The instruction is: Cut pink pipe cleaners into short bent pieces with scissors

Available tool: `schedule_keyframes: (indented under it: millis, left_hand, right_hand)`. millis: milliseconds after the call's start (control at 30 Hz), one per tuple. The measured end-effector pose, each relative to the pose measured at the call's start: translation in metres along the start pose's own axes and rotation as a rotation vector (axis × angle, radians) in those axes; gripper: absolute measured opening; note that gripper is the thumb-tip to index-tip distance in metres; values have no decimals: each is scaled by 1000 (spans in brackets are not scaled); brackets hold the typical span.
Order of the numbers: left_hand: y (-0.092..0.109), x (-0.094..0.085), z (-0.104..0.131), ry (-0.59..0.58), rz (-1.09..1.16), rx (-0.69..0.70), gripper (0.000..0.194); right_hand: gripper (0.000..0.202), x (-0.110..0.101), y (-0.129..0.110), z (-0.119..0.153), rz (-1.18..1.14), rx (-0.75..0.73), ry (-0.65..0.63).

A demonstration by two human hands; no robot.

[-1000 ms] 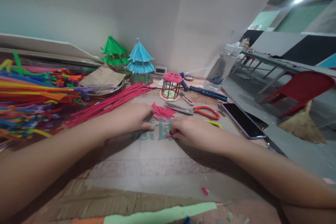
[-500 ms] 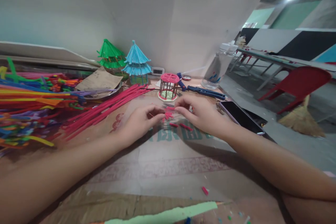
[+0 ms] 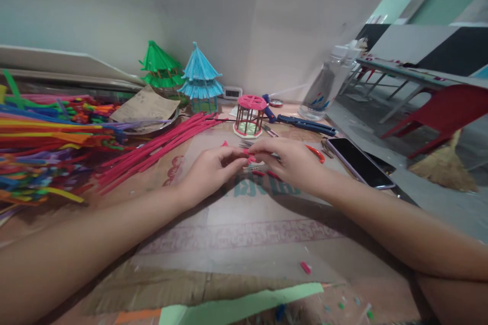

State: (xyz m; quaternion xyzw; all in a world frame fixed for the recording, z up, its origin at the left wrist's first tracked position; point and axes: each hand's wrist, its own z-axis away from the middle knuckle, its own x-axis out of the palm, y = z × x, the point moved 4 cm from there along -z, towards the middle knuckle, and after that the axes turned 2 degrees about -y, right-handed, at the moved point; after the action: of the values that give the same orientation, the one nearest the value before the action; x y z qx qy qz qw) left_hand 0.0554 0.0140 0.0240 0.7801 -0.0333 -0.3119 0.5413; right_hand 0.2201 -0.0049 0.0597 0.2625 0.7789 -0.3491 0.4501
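My left hand and my right hand meet at the fingertips over the middle of the work surface. Both are closed in a pinch around a short pink pipe cleaner piece, which the fingers partly cover. Below them lie more cut pink pieces. Just behind stands a small round pavilion frame with a pink top, brown posts and a pale base. Partly hidden beyond my right hand are scissors with an orange handle.
Long pink pipe cleaners and a multicoloured heap lie at left. Blue and green roofed pavilions stand behind. At right are a glue gun, blue-handled tool, water bottle and phone.
My hands have come together, right fingertips now against the left ones around the pink piece. The camera view has shifted slightly, and the orange scissors handle now shows beside my right hand.
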Motion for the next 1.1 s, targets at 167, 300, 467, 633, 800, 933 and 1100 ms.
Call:
schedule_keyframes:
  millis: [167, 300, 467, 633, 800, 933, 1100]
  left_hand:
    - [0, 0, 0, -7, 3, -1, 22]
    - [-3, 1, 0, -12, -5, 27, 23]
    - [-5, 3, 0, -25, -26, 32, 23]
    - [-3, 2, 0, -21, -70, 52, 18]
    - [-3, 1, -1, 5, -103, 83, 16]
    - [-4, 1, -1, 1, -127, 87, 16]
    - [-4, 1, -1, -2, -145, 99, 17]
  right_hand:
    - [22, 2, 0, 1, -17, -39, 10]
    - [22, 4, 0, 3, -34, -41, 11]
    - [15, 8, -1, 4, -38, -8, 46]
    - [12, 8, -2, 2, -106, 74, 51]
    - [12, 7, -4, -1, -142, 108, 31]
    - [12, 7, -5, -1, -111, 101, 30]
    - [12, 9, -4, -1, -111, 87, 22]
